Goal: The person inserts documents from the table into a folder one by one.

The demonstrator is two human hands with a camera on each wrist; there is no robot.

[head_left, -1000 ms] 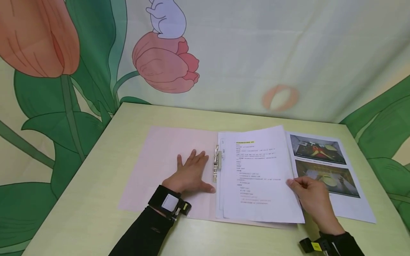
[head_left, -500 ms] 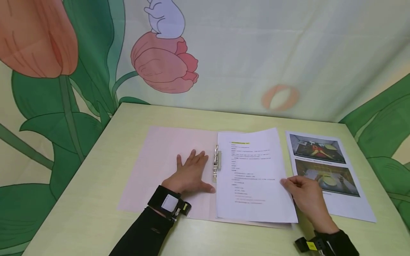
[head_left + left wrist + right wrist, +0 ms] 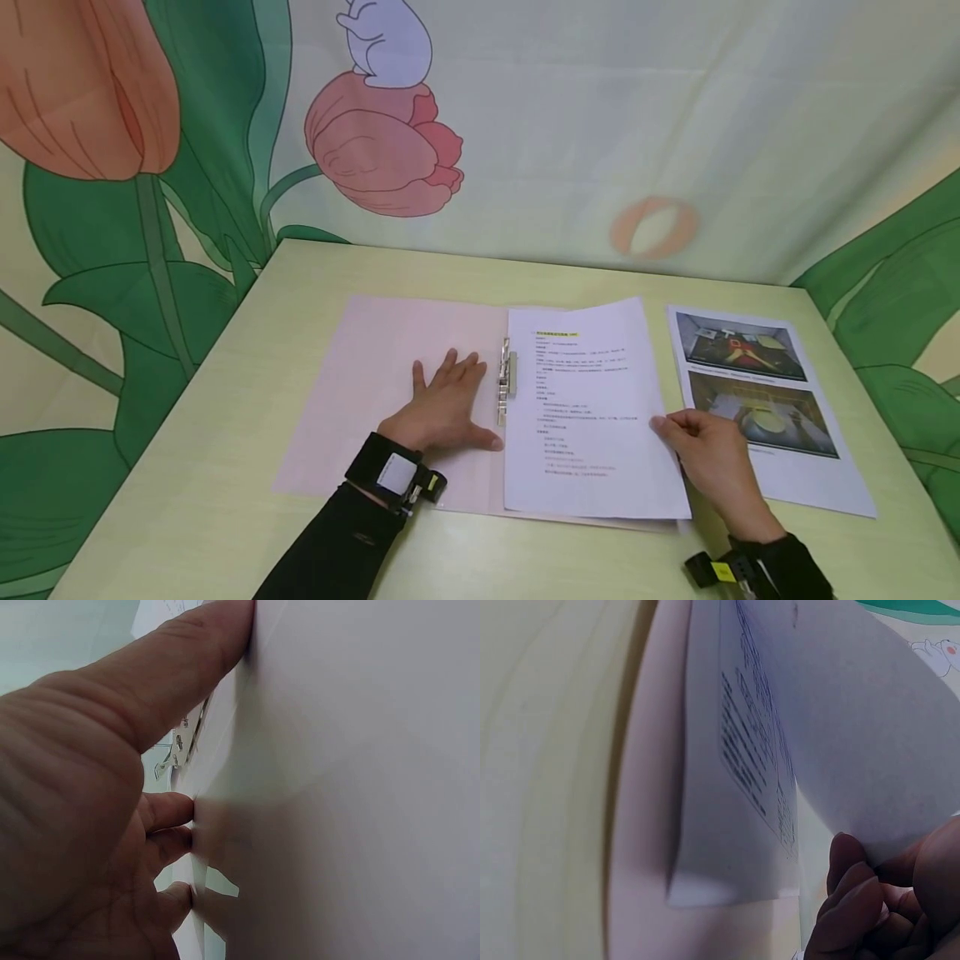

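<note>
Two hands at work on one open file. Right hand (image 3: 712, 462): fingers curled, pinching the right-hand edge of the top white printed sheet of text (image 3: 588, 408); the right wrist view shows the fingertips (image 3: 847, 881) under that lifted edge, a second printed sheet lying flat beneath. Left hand (image 3: 446, 408): fingers straight and spread, palm pressed flat on the inner left cover of the pale pink paper folder (image 3: 360, 392); the left wrist view shows the fingers (image 3: 169, 810) pressing the pale surface. Small silver metal fastener clip (image 3: 507, 383): sits on the folder's spine, just beside the left thumb, its long axis running away from the person; the white sheets lie with their left margin at this clip. Sheet position: right half of the folder, long axis running away from the person, between the two hands; the held edge lies at the right hand, the bound edge at the left, so the right hand is the nearer to the free side and the clip lies leftward from it across the page. Separate white sheet with two colour photographs (image 3: 757, 400): flat on the pale yellow-green wooden table (image 3: 225, 500), just right of the folder, partly under the right wrist. Backdrop: printed fabric curtain with pink tulips and green leaves (image 3: 382, 150).
</note>
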